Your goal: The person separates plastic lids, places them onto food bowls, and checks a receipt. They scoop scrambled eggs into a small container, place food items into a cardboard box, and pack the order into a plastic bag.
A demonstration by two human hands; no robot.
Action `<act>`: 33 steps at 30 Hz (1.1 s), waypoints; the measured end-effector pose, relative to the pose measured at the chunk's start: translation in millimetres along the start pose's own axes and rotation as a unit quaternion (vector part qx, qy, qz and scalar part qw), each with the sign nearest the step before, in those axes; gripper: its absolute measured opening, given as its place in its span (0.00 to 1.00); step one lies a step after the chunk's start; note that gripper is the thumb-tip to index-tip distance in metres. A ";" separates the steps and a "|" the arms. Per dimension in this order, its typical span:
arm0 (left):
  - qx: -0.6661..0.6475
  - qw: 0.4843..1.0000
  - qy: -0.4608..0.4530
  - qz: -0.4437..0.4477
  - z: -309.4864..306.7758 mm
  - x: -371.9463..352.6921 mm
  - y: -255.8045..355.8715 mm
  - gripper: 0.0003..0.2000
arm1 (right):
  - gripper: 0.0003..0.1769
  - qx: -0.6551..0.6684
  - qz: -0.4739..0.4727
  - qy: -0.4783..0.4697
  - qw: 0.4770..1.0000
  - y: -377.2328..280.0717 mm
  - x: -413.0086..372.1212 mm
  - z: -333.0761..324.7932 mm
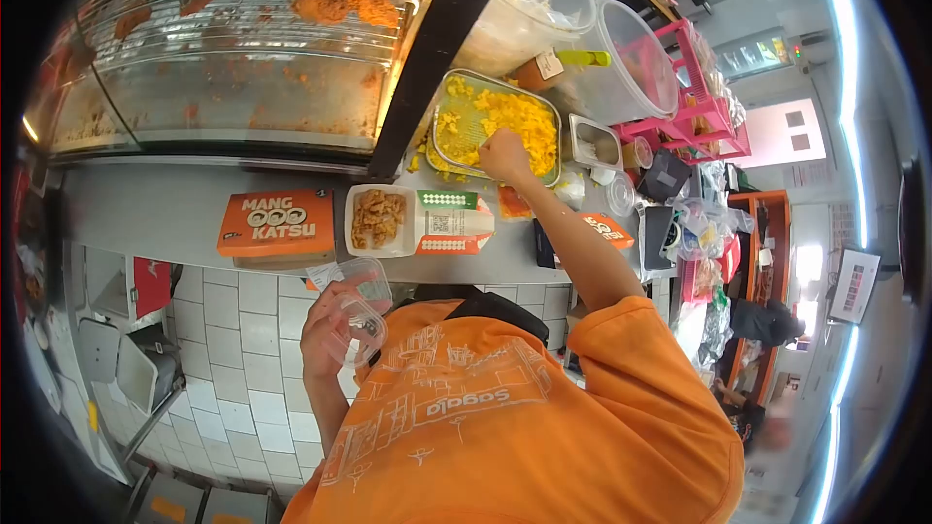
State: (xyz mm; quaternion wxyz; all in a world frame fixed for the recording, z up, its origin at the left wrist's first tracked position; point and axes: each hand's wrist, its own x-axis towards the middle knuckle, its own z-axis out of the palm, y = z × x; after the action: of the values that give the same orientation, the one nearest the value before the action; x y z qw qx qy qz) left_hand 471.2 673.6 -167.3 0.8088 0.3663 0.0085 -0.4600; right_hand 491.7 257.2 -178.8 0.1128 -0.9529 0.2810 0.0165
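My left hand [322, 335] grips a clear plastic container [361, 330], held low in front of the counter with its lid swung open. My right hand [504, 155] is closed over a metal tray [449, 157] of bright yellow food pieces [519, 116]. Its fingertips point down into the tray, and whatever they pinch is hidden. Between the hands, an open takeaway box [406, 223] on the counter holds brown fried pieces [377, 216]. Left of it lies a closed orange box [274, 225] printed "MANG KATSU".
A heated glass display [243, 68] with fried chicken [345, 8] stands at the back left. Large clear tubs [621, 63], a metal pan [594, 144] and a pink rack [694, 87] crowd the right. Another person [762, 320] is at the far right.
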 end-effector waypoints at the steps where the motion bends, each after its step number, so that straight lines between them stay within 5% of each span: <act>1: -0.024 1.000 -0.017 0.005 2.4 -1.9 2.5 0.19 | 0.11 0.010 0.033 0.043 0.998 -6.7 1.7 0.1; 5: -0.010 0.999 -0.028 0.023 2.9 -1.4 8.0 0.19 | 0.11 0.001 -0.027 0.066 0.997 -23.3 6.8 8.6; 7: 0.023 0.999 -0.009 0.042 8.5 -0.2 6.7 0.19 | 0.11 0.149 0.056 -0.031 0.987 -32.9 16.5 13.6; 12: 0.119 0.985 -0.001 0.125 10.9 3.1 3.4 0.23 | 0.11 0.244 0.089 0.001 0.966 -21.2 -5.2 -9.3; 14: 0.033 0.998 0.016 0.060 12.7 4.4 4.6 0.21 | 0.11 0.273 0.108 0.000 0.956 -3.3 -12.0 1.7; 17: 0.034 0.998 -0.005 0.051 13.4 7.8 0.1 0.26 | 0.12 0.131 -0.029 0.085 0.987 7.3 -13.4 11.8; 19: 0.062 0.996 -0.009 0.057 15.5 9.4 -2.0 0.27 | 0.12 0.104 -0.148 0.253 0.951 2.7 -7.1 17.3; 23: 0.098 0.994 0.005 0.050 24.1 8.4 0.9 0.28 | 0.11 0.090 -0.225 0.127 0.962 -10.5 -12.8 10.3; 26: 0.069 0.997 0.002 0.035 31.8 5.6 6.9 0.27 | 0.11 0.092 -0.176 0.071 0.978 -13.5 -28.3 3.4; 28: 0.037 0.998 -0.020 0.049 29.6 12.2 -0.9 0.27 | 0.11 0.203 0.033 -0.001 0.979 2.4 -2.8 8.0; 29: 0.003 0.997 -0.039 0.061 28.9 13.1 -3.0 0.28 | 0.11 0.207 0.035 0.000 0.978 16.5 5.5 16.5; 31: 0.028 0.997 -0.015 0.065 39.2 14.5 -1.9 0.26 | 0.13 0.410 0.151 -0.115 0.892 50.6 21.6 39.1; 33: 0.048 0.996 0.010 0.073 48.6 18.9 -0.7 0.25 | 0.14 0.416 0.148 -0.122 0.889 69.1 27.7 54.1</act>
State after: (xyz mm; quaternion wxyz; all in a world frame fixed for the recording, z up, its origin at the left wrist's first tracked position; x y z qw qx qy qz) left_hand 465.9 630.3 -138.8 0.8217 0.4092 -0.0321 -0.3955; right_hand 479.4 198.1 -248.3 0.5287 -0.7562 0.3843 0.0312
